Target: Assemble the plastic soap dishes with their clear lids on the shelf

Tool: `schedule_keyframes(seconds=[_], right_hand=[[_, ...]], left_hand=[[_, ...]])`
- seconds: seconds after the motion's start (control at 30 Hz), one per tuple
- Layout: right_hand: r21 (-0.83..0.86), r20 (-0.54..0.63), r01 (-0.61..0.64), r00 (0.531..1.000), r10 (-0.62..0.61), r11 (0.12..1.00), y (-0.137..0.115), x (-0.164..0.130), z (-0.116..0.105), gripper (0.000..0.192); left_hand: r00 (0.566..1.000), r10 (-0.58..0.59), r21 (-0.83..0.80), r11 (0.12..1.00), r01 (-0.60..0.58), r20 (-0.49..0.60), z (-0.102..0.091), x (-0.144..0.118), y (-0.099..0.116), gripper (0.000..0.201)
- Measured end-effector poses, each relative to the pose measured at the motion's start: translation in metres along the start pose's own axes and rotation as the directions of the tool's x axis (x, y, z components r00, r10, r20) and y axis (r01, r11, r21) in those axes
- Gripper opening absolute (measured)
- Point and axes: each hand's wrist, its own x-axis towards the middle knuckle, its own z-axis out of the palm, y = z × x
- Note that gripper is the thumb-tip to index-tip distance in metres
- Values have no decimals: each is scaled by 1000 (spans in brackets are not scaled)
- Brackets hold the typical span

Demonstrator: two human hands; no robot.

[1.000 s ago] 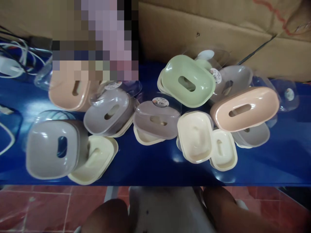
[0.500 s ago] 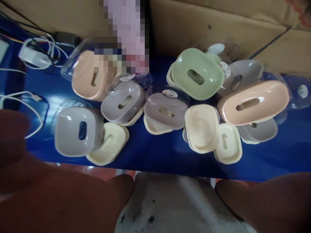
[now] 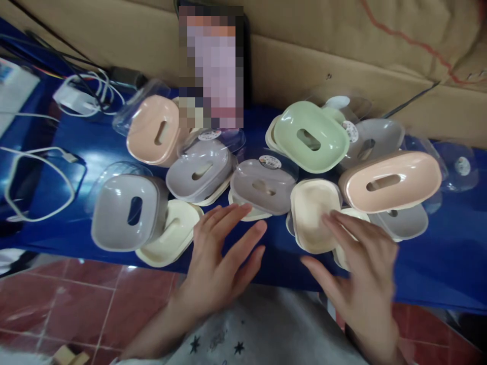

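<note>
Blue and glossy, the surface carries a crowd of plastic soap dishes. Nearest, the left hand hovers with fingers spread, holding nothing, just short of the grey dish. Right of that grey dish, the right hand, fingers open too, overlaps a cream tray. Left of the grey dish lies a cream lid. Beyond it sit a green dish and a peach dish, then a cardboard wall.

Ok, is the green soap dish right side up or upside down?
Upside down: the green soap dish shows its domed underside with the oval slot, resting tilted on others.
</note>
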Motion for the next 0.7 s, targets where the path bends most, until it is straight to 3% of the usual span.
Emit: schedule_keyframes(seconds=[0.1, 0.17, 0.4, 0.57, 0.7], right_hand=[[-31, -24, 1, 1000, -1, 1000, -1, 40, 28, 44], [-29, -59, 21, 998, -23, 999, -4, 48, 36, 41], [43, -300, 79, 952, -63, 996, 14, 26, 31, 36], [96, -361, 263, 908, -212, 960, 18, 13, 35, 23], [129, -406, 458, 833, -375, 879, -4, -7, 51, 21]], left_hand=[[1000, -10, 148, 989, 7, 22, 17, 3, -4, 46], [998, -20, 169, 986, 9, 60, 26, 2, -7, 47], [991, 12, 159, 987, -33, 133, 31, -11, -9, 53], [973, 74, 104, 990, -98, 218, 29, -32, -4, 49], [989, 145, 15, 989, -146, 31, 16, -63, -11, 31]])
